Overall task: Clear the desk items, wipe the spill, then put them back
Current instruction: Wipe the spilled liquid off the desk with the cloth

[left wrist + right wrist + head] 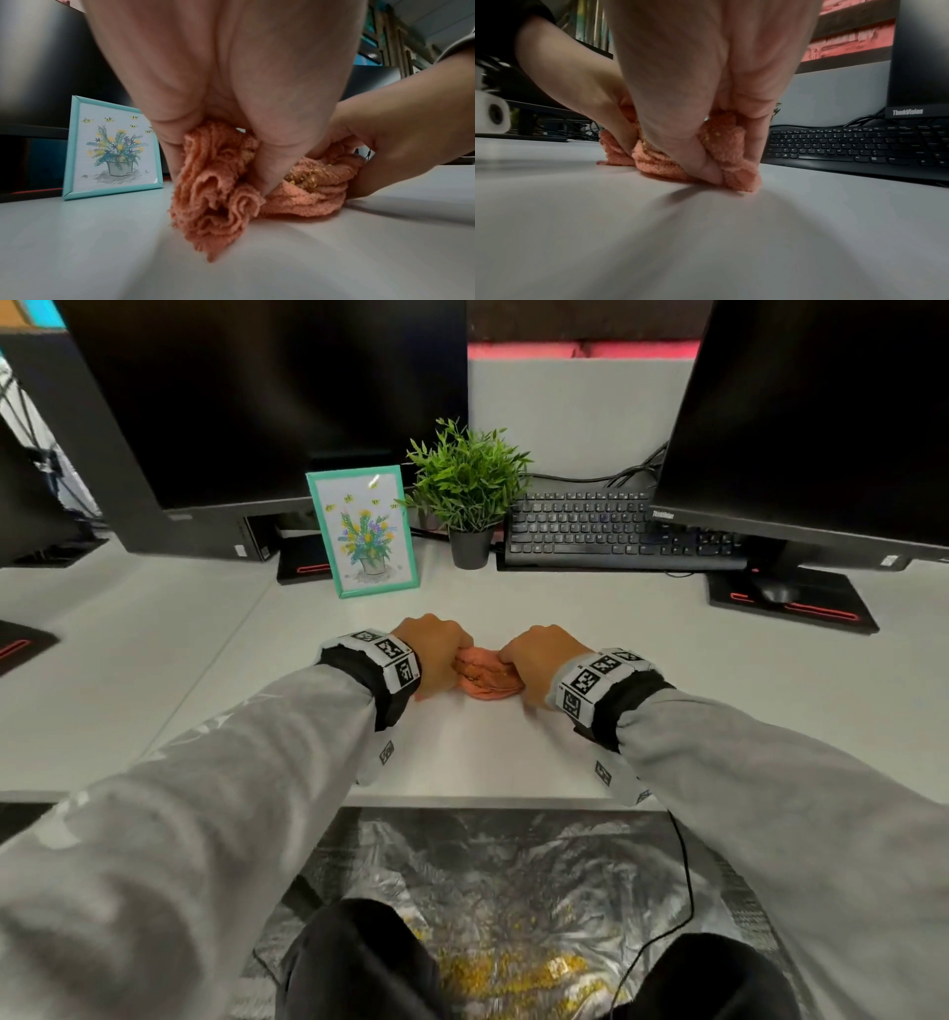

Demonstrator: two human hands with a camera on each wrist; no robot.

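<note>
An orange cloth (482, 677) lies bunched on the white desk (488, 762), with yellow crumbs caught in its folds (306, 178). My left hand (436, 654) grips its left end (213, 192) and my right hand (534, 660) grips its right end (731, 158). Both hands press the cloth against the desk top. A framed flower picture with a teal frame (364, 531) stands behind the hands, and a potted green plant (470, 500) stands to its right.
A black keyboard (606, 528) leans at the back right under a monitor (821, 403). A second monitor (257, 392) fills the back left. A mouse (778, 593) sits on a stand base. A foil-like bag with yellow crumbs (513, 942) lies below the desk edge.
</note>
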